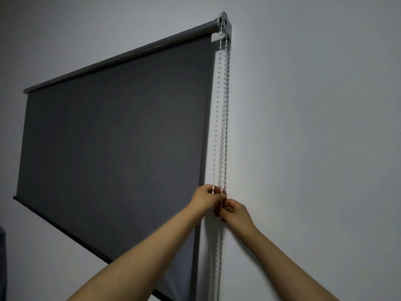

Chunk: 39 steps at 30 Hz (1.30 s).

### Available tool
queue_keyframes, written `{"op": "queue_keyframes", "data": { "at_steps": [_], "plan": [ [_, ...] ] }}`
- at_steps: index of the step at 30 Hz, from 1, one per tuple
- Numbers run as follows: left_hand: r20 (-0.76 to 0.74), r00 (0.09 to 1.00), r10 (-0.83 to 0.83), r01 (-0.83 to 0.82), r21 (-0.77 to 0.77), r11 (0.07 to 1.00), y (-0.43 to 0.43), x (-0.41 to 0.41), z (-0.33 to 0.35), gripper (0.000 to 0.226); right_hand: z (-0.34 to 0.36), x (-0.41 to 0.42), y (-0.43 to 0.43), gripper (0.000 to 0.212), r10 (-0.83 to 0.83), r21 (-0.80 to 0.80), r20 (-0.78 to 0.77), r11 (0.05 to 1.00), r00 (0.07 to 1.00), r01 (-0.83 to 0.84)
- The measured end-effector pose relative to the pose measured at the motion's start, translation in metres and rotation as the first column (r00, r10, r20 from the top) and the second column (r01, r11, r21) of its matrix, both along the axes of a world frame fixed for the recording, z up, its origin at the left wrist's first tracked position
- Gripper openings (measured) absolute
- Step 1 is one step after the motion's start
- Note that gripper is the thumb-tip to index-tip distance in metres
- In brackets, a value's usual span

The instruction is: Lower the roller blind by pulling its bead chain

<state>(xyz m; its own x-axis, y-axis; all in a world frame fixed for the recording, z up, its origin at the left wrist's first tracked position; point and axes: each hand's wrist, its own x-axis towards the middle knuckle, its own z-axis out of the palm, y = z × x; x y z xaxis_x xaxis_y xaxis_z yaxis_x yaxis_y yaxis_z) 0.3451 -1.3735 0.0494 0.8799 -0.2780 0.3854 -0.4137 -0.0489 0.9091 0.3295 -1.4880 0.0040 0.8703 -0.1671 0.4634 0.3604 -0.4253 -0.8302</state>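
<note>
Two bare hands meet on a white bead chain beside a dark window blind. The left hand sits slightly higher, its fingers closed around the left strand, with a few small oval beads showing against the knuckles. The right hand is just below and to the right, touching the left, its fingers curled in a loose fist on the right strand; the exact pinch is hard to make out because the fingers overlap in dim light. Both forearms reach up from the bottom of the view, bare and unsleeved.

The chain is a loop of smooth plastic beads hanging in two near-parallel strands. It rises straight from the hands to a pale metal bracket fixed high on the wall, and below the hands it hangs down, blurred, out of the frame.

The roller blind lies just left of the chain: a flat sheet of matte charcoal fabric hung from a grey round tube along its top. A slim dark bar weights its bottom edge, which sits below hand level. The wall behind is plain, smooth and pale grey-white.
</note>
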Motion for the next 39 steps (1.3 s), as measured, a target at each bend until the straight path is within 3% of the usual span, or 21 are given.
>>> {"op": "queue_keyframes", "data": {
  "at_steps": [14,32,37,39],
  "plan": [
    [0.026,0.999,0.028,-0.028,0.01,1.0,0.002,0.009,-0.011,0.008,-0.008,0.004,0.0,0.012,0.03,-0.026,-0.018,0.999,0.999,-0.03],
    [-0.039,0.999,0.025,-0.025,-0.004,1.0,0.012,-0.004,-0.011,0.019,0.001,-0.012,-0.004,0.01,0.024,-0.071,-0.05,0.997,0.998,-0.028],
    [-0.002,0.998,0.067,-0.066,0.079,0.995,0.041,-0.006,-0.007,0.028,0.012,-0.02,0.0,0.022,-0.137,-0.016,0.071,0.99,0.988,0.138],
    [-0.038,0.999,0.033,-0.033,-0.008,0.999,0.055,-0.009,-0.004,0.023,0.023,-0.029,0.008,0.024,-0.175,0.103,0.194,0.982,0.965,0.157]
  ]
}}
